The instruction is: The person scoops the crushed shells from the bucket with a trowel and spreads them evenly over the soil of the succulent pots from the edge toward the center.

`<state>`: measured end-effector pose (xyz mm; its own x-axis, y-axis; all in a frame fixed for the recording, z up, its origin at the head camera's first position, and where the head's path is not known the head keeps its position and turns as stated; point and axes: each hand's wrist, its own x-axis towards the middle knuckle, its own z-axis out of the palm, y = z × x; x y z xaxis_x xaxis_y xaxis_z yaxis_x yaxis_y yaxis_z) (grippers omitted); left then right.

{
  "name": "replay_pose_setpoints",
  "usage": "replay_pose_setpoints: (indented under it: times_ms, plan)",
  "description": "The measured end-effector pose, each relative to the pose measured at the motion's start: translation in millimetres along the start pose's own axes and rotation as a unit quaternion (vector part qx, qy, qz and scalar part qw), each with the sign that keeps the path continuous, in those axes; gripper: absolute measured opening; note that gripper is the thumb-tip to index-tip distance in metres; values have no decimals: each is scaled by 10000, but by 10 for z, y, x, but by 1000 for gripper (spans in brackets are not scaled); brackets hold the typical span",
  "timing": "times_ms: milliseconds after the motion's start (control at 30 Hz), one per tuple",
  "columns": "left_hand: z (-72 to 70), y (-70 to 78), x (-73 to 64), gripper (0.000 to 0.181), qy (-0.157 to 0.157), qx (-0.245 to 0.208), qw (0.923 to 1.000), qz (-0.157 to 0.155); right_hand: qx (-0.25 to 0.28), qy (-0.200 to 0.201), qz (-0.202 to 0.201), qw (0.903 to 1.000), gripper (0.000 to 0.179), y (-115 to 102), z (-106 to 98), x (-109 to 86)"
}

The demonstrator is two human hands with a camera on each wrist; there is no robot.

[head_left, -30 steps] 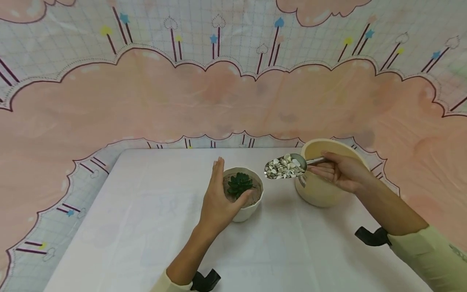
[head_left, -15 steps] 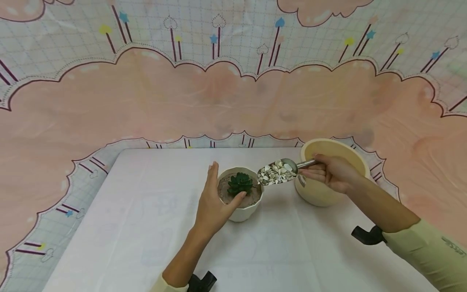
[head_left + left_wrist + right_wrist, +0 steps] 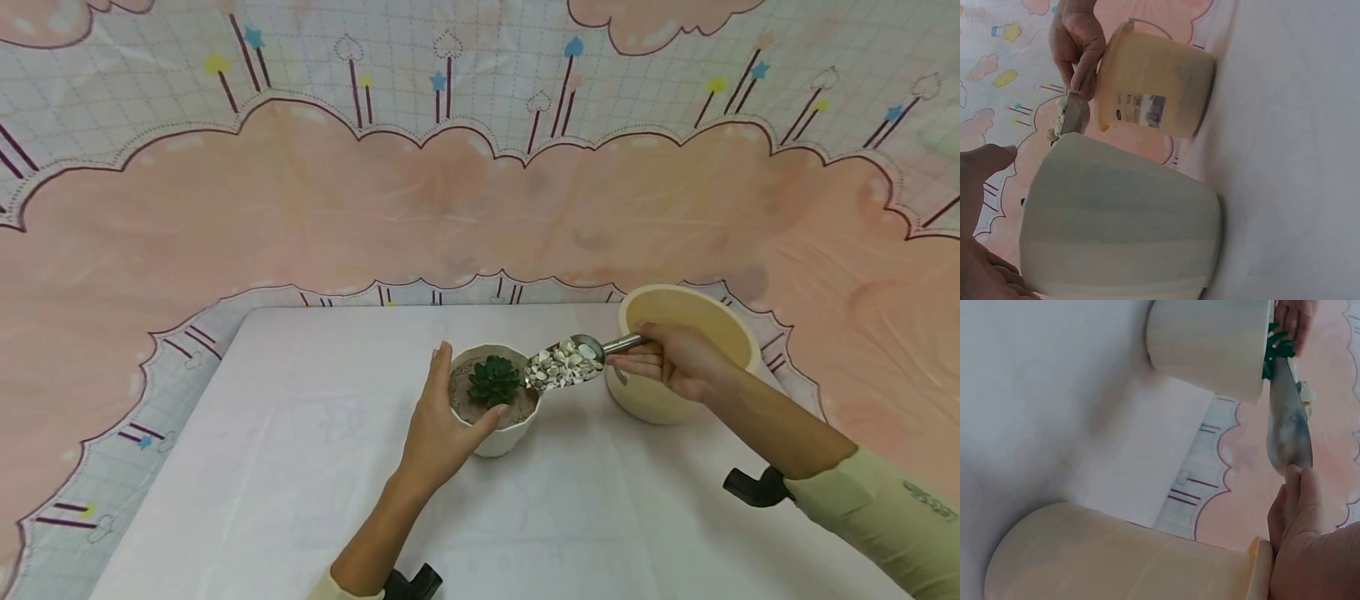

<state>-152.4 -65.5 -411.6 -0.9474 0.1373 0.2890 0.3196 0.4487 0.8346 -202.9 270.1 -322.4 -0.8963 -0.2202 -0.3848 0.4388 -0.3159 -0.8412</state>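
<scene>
My right hand (image 3: 686, 358) grips the handle of a metal scoop (image 3: 622, 343), which is heaped with small pale stones (image 3: 566, 364). The scoop's tip reaches over the right rim of a white faceted flower pot (image 3: 504, 440), close beside the leaves. In that pot a green succulent (image 3: 492, 380) stands in greyish-brown soil (image 3: 467, 392). My left hand (image 3: 438, 433) lies along the pot's left side, fingers extended and thumb stretched over the near rim. In the right wrist view, the scoop's rounded underside (image 3: 1289, 428) shows, level with the pot's top.
Behind and below my right hand stands a cream-yellow bucket (image 3: 652, 404), with a label (image 3: 1141, 109) and a wire handle (image 3: 1150, 26) seen from the left wrist. Both containers rest on a white-covered table (image 3: 300, 467). A patterned pink cloth (image 3: 450, 208) hangs behind.
My right hand has moved left and slightly down, taking the loaded scoop from beside the bucket to over the pot's right rim. My left hand has shifted slightly left and down.
</scene>
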Motion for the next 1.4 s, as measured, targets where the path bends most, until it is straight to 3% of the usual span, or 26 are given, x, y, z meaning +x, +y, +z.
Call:
replay_pose_setpoints:
  times_ms: [167, 333, 600, 1033, 1400]
  plan:
    - [42, -47, -33, 126, -218, 160, 9993, -238, -120, -9, -3, 9999, 42, 7, 12, 5]
    - [60, -93, -40, 134, -202, 384, 9989, -185, -205, 31, -16, 9998, 42, 20, 24, 20]
    - [70, -143, -26, 132, -137, 636, 9979, -52, -146, 166, -61, 9997, 39, 35, 56, 36]
    - [63, -116, -17, 131, -219, 624, 9977, -118, -331, 270, -294, 9987, 28, 50, 99, 43]
    - [65, -132, -17, 130, -190, 629, 9978, -125, -510, 38, -583, 9970, 27, 42, 124, 8]
